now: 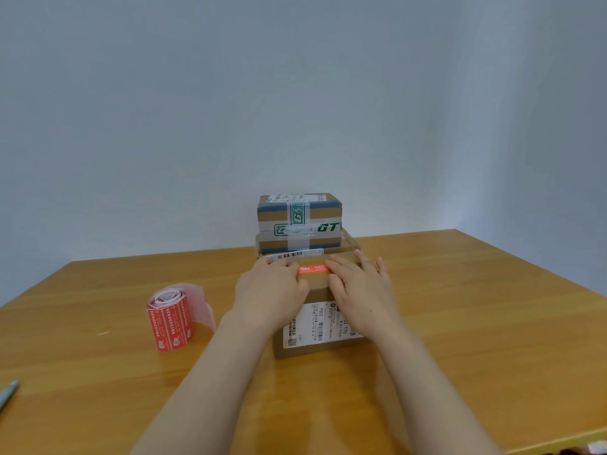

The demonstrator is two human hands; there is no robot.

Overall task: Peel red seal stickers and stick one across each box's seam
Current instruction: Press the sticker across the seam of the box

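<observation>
Both hands flat on the near box (315,290), palms down. Left hand (271,290) fingers together, tips on the left end of the red sticker (313,269). Right hand (359,290) fingers spread wide, index tip on the sticker's right end. Sticker lies between the fingertips. Sticker roll (170,320) stands on the table (476,323), well left of the left hand. Two stacked boxes (299,221) just beyond the fingertips.

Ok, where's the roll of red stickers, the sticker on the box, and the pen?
roll of red stickers (170,320), head view, on its red outer side.
red sticker (313,269), head view, middle of the strip between the hands.
pen (8,394), head view, on its barrel.
</observation>
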